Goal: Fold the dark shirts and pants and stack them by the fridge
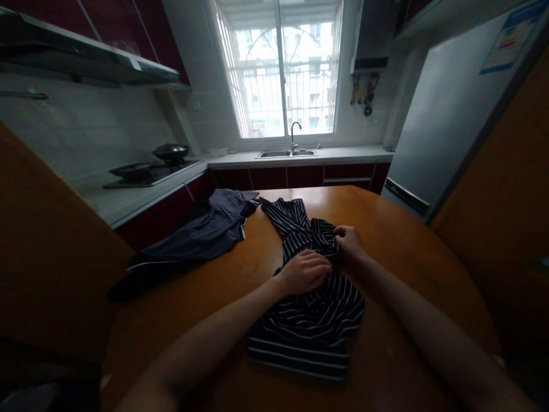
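A black shirt with white stripes lies bunched and twisted on the table, its hem toward me and one sleeve stretched out at the far side. My left hand is on the middle of the shirt, fingers curled down together into the fabric; their tips are partly hidden. At the shirt's right edge, my right hand pinches a fold of the striped cloth between thumb and fingers.
The round-edged wooden table carries a grey-blue garment with white piping, hanging over its left edge. Beyond are a counter with a sink, a stove with a wok, and a fridge at right.
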The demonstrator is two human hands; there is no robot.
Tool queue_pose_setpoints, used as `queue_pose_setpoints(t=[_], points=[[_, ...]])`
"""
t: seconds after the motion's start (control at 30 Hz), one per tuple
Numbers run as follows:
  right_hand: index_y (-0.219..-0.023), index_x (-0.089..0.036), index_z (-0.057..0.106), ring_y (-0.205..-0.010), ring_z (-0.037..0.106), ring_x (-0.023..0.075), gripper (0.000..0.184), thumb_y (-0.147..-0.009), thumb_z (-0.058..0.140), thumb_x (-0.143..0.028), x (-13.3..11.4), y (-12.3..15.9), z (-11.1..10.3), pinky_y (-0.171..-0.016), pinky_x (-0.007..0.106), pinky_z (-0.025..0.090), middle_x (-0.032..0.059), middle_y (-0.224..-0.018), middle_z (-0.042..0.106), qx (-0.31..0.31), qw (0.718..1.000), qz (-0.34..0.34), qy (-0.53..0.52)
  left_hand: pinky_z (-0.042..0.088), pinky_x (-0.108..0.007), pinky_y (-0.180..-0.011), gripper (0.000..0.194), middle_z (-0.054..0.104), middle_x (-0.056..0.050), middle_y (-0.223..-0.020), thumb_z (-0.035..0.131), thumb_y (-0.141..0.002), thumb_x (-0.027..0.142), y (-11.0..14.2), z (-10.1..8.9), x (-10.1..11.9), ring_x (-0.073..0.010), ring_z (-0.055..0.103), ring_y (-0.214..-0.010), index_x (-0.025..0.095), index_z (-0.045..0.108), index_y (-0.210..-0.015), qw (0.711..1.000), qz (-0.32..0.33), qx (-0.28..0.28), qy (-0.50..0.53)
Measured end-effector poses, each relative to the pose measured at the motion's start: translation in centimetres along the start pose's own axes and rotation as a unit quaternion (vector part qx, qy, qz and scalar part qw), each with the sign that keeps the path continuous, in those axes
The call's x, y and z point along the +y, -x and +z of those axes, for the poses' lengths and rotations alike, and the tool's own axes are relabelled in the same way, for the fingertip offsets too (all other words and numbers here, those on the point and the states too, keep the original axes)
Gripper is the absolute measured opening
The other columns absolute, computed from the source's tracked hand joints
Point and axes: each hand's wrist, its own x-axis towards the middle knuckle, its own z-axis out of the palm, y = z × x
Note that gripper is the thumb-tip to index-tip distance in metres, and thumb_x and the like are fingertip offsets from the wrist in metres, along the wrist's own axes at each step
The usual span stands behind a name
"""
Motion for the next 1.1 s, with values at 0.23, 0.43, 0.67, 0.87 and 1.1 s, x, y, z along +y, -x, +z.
queue_pose_setpoints(t=[0.23, 0.43, 0.67, 0.87, 1.1], points=[[-0.083, -0.012, 0.074, -0.077, 0.068, 0.0249, 0.030, -0.062, 0.053, -0.019, 7.4, -2.8, -8.6, -0.075, 0.036, 0.054, 0.0127, -0.081, 0.075, 0.164, 0.977, 0.126, 0.050, 0.048, -0.039, -0.101, 0.028, 0.070, -0.009, -0.116, 0.046, -0.098, 0.024, 0.5, 0.4, -2.5, -0.0222, 0.063, -0.113, 0.021, 0.066, -0.117, 0.949, -0.283, 0.139, -0.001], [-0.082, -0.014, 0.074, -0.076, 0.067, 0.0236, 0.029, -0.062, 0.054, -0.019, 9.0, -2.8, -8.5, -0.076, 0.034, 0.053, 0.0115, -0.080, 0.074, 0.190, 0.969, 0.150, 0.054, 0.047, -0.047, -0.101, 0.061, 0.069, -0.013, -0.123, 0.064, -0.089, 0.053, 0.5, 2.4, -2.2, -0.0313, 0.063, -0.116, 0.019, 0.055, -0.139, 0.922, -0.378, 0.022, 0.076], [-0.084, -0.013, 0.074, -0.081, 0.068, 0.0235, 0.031, -0.062, 0.053, -0.017, 8.4, -3.1, -7.9, -0.083, 0.037, 0.053, 0.0119, -0.085, 0.075, 0.168, 0.976, 0.141, 0.005, 0.054, -0.034, -0.089, 0.082, 0.072, -0.007, -0.119, 0.079, -0.069, 0.024, 0.4, 1.5, -2.9, -0.0263, 0.069, -0.104, 0.023, 0.050, -0.145, 0.940, -0.318, -0.083, 0.091], [-0.086, -0.013, 0.076, -0.071, 0.069, 0.0190, 0.034, -0.061, 0.055, -0.017, 5.2, -2.0, -3.7, -0.069, 0.030, 0.057, 0.0068, -0.079, 0.076, 0.083, 0.986, 0.096, -0.109, 0.051, -0.036, -0.090, 0.049, 0.071, -0.014, -0.117, 0.056, -0.078, 0.009, 2.0, -8.5, -8.4, -0.0306, 0.067, -0.109, 0.021, 0.067, -0.125, 0.842, -0.504, -0.037, -0.188], [-0.084, -0.016, 0.078, -0.072, 0.069, 0.0196, 0.033, -0.063, 0.053, -0.020, 2.7, -2.3, -0.5, -0.067, 0.029, 0.056, 0.0062, -0.081, 0.077, 0.091, 0.979, 0.079, -0.167, 0.052, -0.042, -0.086, 0.018, 0.074, -0.014, -0.093, 0.061, -0.082, 0.024, 1.1, -14.3, -6.0, -0.0350, 0.070, -0.095, 0.020, 0.074, -0.093, 0.793, -0.536, -0.059, -0.284]])
